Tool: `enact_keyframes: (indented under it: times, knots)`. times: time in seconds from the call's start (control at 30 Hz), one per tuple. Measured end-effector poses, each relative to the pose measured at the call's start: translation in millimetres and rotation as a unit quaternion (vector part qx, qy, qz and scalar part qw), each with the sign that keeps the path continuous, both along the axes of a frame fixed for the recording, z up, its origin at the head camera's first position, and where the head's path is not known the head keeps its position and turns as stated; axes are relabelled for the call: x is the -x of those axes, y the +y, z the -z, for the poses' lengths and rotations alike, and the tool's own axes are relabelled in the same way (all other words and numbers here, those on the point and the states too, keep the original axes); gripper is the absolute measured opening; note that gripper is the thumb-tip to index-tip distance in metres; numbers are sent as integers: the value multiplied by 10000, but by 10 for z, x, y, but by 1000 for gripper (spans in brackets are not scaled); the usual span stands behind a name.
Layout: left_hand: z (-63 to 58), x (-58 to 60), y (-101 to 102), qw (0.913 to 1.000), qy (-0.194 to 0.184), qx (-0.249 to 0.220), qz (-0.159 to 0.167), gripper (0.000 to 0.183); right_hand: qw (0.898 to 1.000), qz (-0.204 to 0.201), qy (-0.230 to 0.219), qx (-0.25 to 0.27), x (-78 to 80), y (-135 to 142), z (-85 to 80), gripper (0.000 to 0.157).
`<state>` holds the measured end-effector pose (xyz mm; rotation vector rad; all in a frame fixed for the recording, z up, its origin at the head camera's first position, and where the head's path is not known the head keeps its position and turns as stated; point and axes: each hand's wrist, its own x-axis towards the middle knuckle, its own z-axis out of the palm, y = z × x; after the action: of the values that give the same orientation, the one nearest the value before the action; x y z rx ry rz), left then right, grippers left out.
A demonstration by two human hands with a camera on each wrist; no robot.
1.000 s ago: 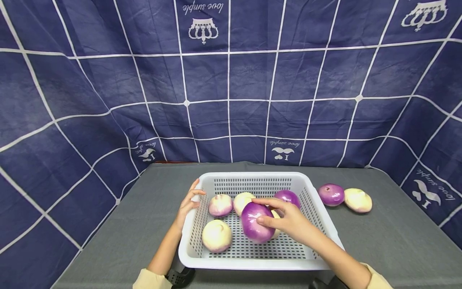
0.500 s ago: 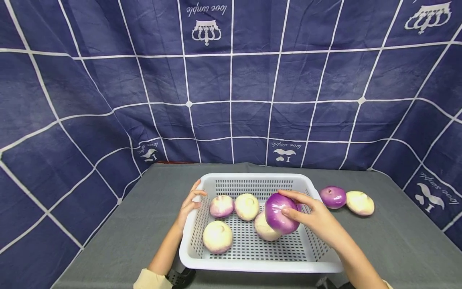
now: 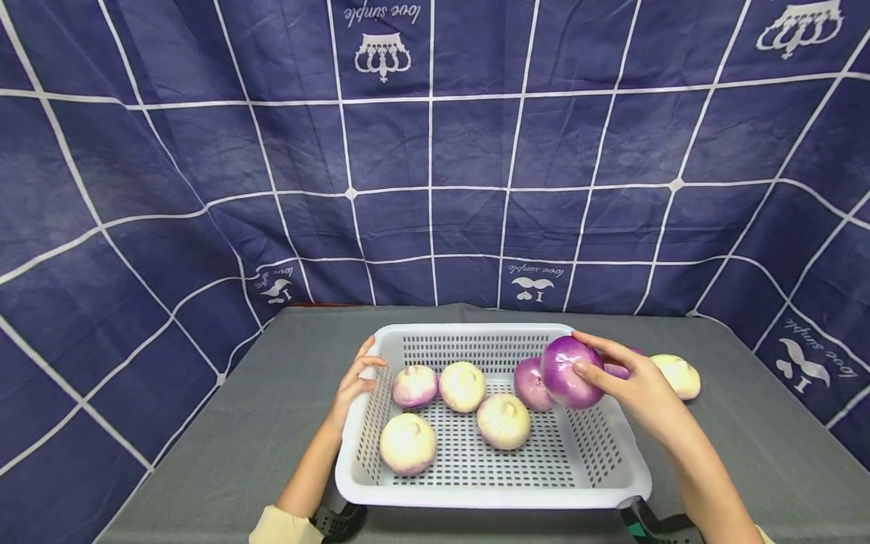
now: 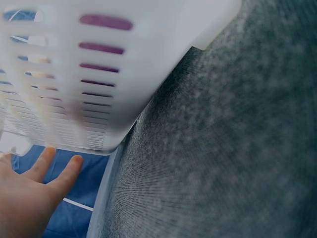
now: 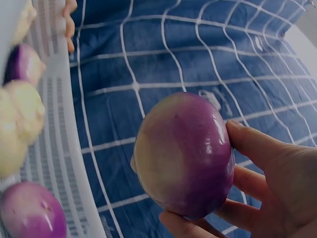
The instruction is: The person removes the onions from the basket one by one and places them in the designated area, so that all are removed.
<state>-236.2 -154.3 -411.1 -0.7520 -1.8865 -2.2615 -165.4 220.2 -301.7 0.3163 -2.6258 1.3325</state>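
Observation:
My right hand [image 3: 642, 389] holds a glossy purple turnip [image 3: 568, 372] above the basket's right rim, thumb on one side and fingers on the other. In the right wrist view the same turnip [image 5: 185, 156] shows a cream half. My left hand [image 3: 353, 389] rests at the left rim of the white slotted basket [image 3: 476, 496], fingers spread across the edge. Inside the basket lie several turnips: a pinkish one [image 3: 414, 387] at the left, cream ones such as the front left turnip [image 3: 408, 444], and a purple one [image 3: 530, 384] partly hidden by the held turnip.
On the grey cloth [image 3: 748, 453] right of the basket lie a cream turnip [image 3: 680, 376] and a purple turnip [image 3: 615, 370], the latter mostly hidden behind my right hand. A blue curtain with white lines [image 3: 476, 151] hangs behind the table.
My right hand has carried the purple turnip from the basket's middle rightward to the right rim, uncovering the cream turnip beneath its path. The left hand has stayed at the left rim.

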Motion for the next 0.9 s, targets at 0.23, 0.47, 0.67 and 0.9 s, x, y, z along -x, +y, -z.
enact_keyframes:
  times: [0.23, 0.47, 0.67, 0.9]
  knots:
    - [-3, 0, 2, 10000, 0, 42, -19, 40, 9990, 378, -187, -133, 46, 256, -31, 53]
    - [39, 44, -21, 9999, 80, 109, -98, 40, 9976, 388, -548, -190, 118, 532, -2, 55]
    - [68, 75, -33, 9998, 61, 170, -111, 40, 9967, 525, -615, -119, 180, 766, 84, 54]
    - [77, 79, -38, 9996, 103, 223, -165, 39, 9952, 907, -306, 210, 254, 1030, 196, 53]
